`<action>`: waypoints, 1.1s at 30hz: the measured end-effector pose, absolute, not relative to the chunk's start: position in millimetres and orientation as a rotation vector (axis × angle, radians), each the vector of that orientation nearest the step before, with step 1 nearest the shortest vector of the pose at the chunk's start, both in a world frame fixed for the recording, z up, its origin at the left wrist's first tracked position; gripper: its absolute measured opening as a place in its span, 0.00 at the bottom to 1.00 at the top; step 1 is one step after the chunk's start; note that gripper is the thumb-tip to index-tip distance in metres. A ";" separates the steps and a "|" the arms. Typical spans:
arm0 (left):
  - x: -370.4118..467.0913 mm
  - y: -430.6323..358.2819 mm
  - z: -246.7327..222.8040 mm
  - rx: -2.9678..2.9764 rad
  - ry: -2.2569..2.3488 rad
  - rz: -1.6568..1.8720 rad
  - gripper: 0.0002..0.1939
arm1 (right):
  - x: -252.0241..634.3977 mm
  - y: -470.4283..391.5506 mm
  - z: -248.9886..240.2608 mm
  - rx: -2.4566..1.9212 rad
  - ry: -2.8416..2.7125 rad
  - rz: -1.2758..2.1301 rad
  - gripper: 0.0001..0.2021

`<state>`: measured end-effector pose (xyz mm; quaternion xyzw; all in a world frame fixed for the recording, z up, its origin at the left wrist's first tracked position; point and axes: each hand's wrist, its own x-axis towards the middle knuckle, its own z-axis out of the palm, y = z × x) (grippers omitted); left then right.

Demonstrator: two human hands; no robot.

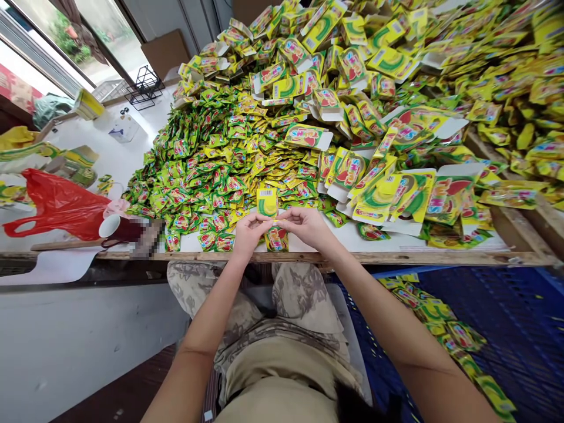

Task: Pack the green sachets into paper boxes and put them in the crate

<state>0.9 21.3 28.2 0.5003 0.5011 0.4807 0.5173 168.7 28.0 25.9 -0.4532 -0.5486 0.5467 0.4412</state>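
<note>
Between my hands, near the table's front edge, is a small yellow-and-green printed carton [267, 202] with a barcode near its far end. My left hand [250, 232] pinches its near end from the left. From the right, my right hand [307, 227] pinches the same end, with fingertips close to the left ones. Just below the fingers lies a green-and-yellow packet [277, 239] at the table edge. A big heap of small shiny sachets [207, 158] spreads beyond my hands. To the right stand several flat-sided cartons with white flaps [396, 197].
A red plastic bag [61, 202] and a dark cup with a white inside [118, 228] are on the left. Black wire racks [145, 88] stand farther back. Below the wooden table edge [352, 257], a blue crate [497, 317] holds more finished-looking packs at my right.
</note>
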 end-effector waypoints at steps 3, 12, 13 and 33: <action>1.1 21.9 26.3 1.168 1.191 1.151 0.10 | 170.6 30.3 27.5 -1.169 -1.389 1.341 0.15; -10.6 17.2 19.0 1.432 1.003 1.149 0.09 | 184.7 12.3 22.8 -1.056 -1.616 1.218 0.14; -12.0 18.0 18.4 1.455 0.979 1.150 0.08 | 186.4 10.4 21.4 -1.049 -1.653 1.191 0.14; -19.6 13.4 5.7 1.835 0.946 1.148 0.05 | 177.1 -0.8 -0.2 -0.864 -1.863 0.648 0.12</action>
